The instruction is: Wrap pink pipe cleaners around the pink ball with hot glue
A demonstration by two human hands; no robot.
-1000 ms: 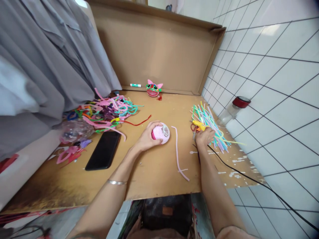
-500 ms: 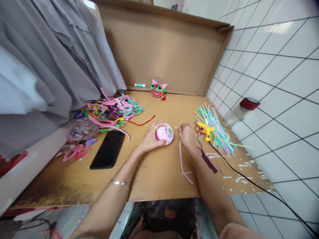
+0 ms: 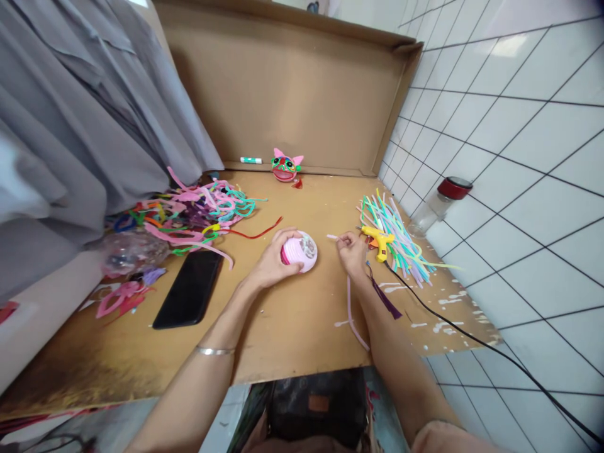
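Note:
My left hand [image 3: 277, 261] is wrapped round a pink ball [image 3: 302, 253] just above or on the table; ridged pale pink rings and deeper pink show on its side, and its right face has a greyish patterned patch. To the right, my right hand [image 3: 352, 253] pinches a pale pink pipe cleaner [image 3: 350, 305]. A short pale end of it points left toward the ball, apart from it, while the long end hangs down beside my wrist and lies on the table. Close to my right hand lies a yellow glue gun [image 3: 379, 243], with a purple tassel [image 3: 384, 297] below it.
Pastel pipe cleaners [image 3: 401, 242] lie at right, near a red-lidded glass bottle [image 3: 438, 204]. A black phone [image 3: 189, 290] and a tangled colourful pile [image 3: 202, 204] sit at left. A cat-eared decorated head [image 3: 285, 167] and a glue stick [image 3: 251, 160] are against the cardboard [image 3: 283, 88].
The view has shifted a little. My right hand has moved slightly away from the ball, and more of the pipe cleaner's short end sticks out. My left hand keeps its hold.

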